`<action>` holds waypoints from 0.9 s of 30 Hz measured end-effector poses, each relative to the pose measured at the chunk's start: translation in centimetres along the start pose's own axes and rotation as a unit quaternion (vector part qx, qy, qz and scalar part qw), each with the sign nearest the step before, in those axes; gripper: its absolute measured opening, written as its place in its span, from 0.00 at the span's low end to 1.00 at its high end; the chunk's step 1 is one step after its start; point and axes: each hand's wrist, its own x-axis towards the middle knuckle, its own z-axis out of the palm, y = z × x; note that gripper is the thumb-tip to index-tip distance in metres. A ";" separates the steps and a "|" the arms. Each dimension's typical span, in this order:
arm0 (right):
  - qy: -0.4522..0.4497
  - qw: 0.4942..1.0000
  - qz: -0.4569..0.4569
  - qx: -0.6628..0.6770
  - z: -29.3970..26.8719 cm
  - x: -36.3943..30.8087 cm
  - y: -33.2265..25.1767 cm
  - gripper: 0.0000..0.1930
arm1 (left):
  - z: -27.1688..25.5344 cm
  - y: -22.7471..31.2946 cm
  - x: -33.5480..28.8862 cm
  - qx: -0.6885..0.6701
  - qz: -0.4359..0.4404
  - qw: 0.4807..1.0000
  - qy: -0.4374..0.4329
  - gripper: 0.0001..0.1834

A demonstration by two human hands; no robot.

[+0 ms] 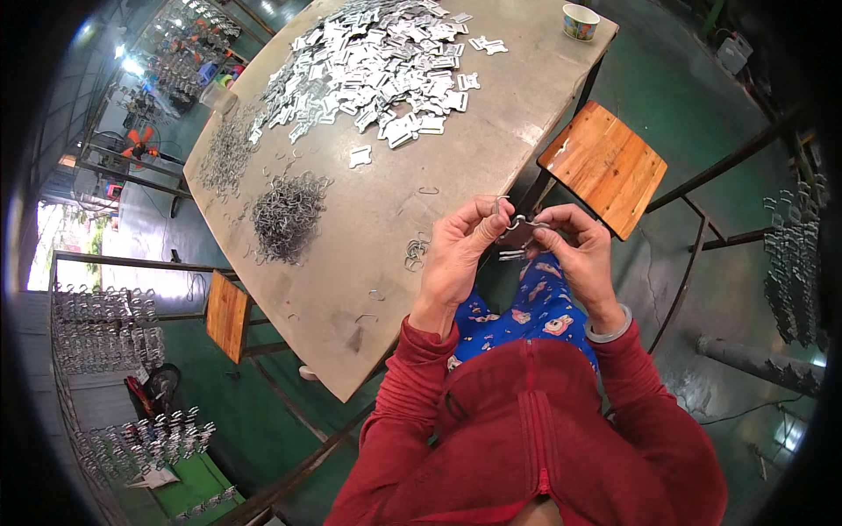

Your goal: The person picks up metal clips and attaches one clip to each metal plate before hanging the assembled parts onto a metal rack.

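Observation:
Just off the table's near edge, both hands are closed around one small flat metal plate (517, 235) with notched ends. Thumb and fingers of my left hand (454, 259) pinch a bent wire hook (503, 202) at the plate's upper left corner. My right hand (583, 261) grips the plate's right side between thumb and forefinger; its fingers partly cover that end. A few loose wire hooks (416, 254) lie on the table beside my left hand. Farther left sits a dense heap of dark wire hooks (287, 219).
A large heap of flat silver plates (377, 61) covers the far part of the table (377, 193). A paper cup (580, 24) stands at the far right corner. Wooden stools (605, 167) flank the table. Racks of hanging metal parts (105, 316) stand at left and right.

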 end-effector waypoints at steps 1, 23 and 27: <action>-0.002 1.000 0.000 -0.002 0.0 0.0 0.1 0.06 | 0.0 -0.2 0.1 0.005 0.000 1.000 -0.001 0.09; -0.017 0.938 -0.278 -0.207 -0.9 1.0 1.5 0.10 | 2.8 -2.2 -1.6 0.049 0.106 0.987 0.106 0.06; 0.006 0.999 -0.019 0.049 -3.5 3.8 2.1 0.11 | 2.2 -2.6 -1.3 0.202 0.217 0.953 0.069 0.05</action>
